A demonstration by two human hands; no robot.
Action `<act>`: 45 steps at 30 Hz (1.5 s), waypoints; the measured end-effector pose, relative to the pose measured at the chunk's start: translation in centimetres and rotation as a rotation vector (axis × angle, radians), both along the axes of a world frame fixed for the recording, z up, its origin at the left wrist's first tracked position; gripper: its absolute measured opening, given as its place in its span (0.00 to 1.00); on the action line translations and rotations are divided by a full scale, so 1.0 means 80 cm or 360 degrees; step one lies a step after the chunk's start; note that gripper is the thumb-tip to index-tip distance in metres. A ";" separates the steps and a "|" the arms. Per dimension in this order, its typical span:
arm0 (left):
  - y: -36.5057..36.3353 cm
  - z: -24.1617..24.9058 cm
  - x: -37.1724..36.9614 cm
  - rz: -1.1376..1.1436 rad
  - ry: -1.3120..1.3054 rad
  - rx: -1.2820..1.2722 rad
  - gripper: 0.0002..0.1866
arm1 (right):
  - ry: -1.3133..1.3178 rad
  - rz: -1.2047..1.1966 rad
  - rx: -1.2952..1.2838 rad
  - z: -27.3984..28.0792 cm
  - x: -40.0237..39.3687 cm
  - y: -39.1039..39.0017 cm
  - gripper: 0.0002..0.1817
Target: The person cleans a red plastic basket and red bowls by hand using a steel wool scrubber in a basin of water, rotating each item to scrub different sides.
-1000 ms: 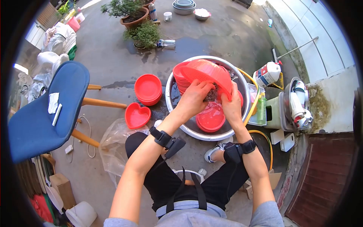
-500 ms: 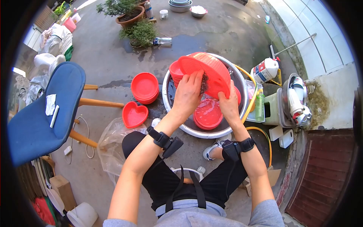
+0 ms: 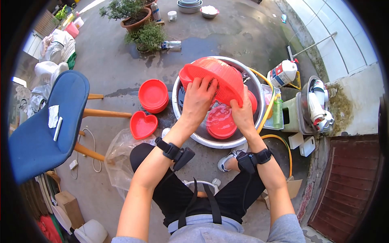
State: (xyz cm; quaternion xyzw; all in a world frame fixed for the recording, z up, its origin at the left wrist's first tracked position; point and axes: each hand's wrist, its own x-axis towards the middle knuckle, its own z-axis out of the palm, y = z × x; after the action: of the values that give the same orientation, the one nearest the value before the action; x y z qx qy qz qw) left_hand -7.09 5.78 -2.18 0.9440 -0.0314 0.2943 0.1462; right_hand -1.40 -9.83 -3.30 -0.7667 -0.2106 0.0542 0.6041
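Scrubbing is the step we judge to be in hand: we hold a red perforated plastic basket point(image 3: 219, 79) tilted over a wide round steel basin point(image 3: 178, 101) that sits on the wet concrete floor point(image 3: 121, 60). Our left hand point(image 3: 198, 99) lies spread against the basket's underside with fingers closed on something dark, most likely a scouring pad, though we cannot tell for sure since the fingers hide most of it. Our right hand point(image 3: 242, 113) grips the basket's lower rim, fingers wrapped narrow around the edge, holding it steady.

Below the basket, inside the basin, lies a red round plastic plate point(image 3: 221, 121) in shallow water, and further red dishes are stacked at the basin's far left side, half hidden by the basket. Outside the basin to the left stands a stack of red round plastic bowls point(image 3: 153, 95), and just beside it lies a red heart-shaped plastic dish point(image 3: 142, 124). A yellow hose point(image 3: 270, 109) curves along the basin's right side, near a white plastic jug with a red label point(image 3: 282, 73). A blue moulded chair with wooden legs point(image 3: 44, 121) stands well apart on the left.

For the next move we judge that the basket needs turning in the right hand so the left can reach an unscrubbed part of the mesh, keeping it over the basin so the drips fall inside
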 end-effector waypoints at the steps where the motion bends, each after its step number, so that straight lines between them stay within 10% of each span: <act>1: 0.001 0.000 0.001 0.0040 -0.0016 -0.0008 0.24 | -0.0002 0.0008 0.0013 0.001 -0.001 0.000 0.26; 8: -0.001 -0.003 0.000 -0.0350 -0.0013 -0.0506 0.20 | -0.0051 -0.0007 -0.0020 0.009 -0.004 -0.002 0.26; 14: 0.003 -0.007 0.006 0.0263 -0.0126 0.0048 0.21 | 0.0179 -0.0058 0.0055 0.000 -0.005 0.003 0.27; 19: -0.002 -0.010 -0.006 -0.0250 0.0311 -0.0383 0.32 | 0.0176 -0.0077 -0.0155 -0.004 0.002 0.000 0.28; 31: 0.011 0.002 -0.015 -0.0053 0.0231 -0.0552 0.30 | 0.0000 -0.0322 0.0049 -0.008 0.031 -0.009 0.25; 40: 0.017 0.012 -0.031 0.0045 0.0094 -0.0681 0.24 | 0.0305 -0.0185 -0.0428 -0.096 0.050 -0.035 0.21; 45: 0.029 0.011 -0.034 0.0093 -0.0004 -0.0637 0.26 | 0.1296 0.0184 -0.0415 -0.128 -0.009 0.000 0.22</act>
State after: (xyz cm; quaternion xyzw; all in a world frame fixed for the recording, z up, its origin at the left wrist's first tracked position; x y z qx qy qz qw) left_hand -9.84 8.07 -1.27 0.8962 0.0550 0.3001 0.3222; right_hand -2.16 -9.83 -13.51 -0.7396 0.0110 0.4122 0.5319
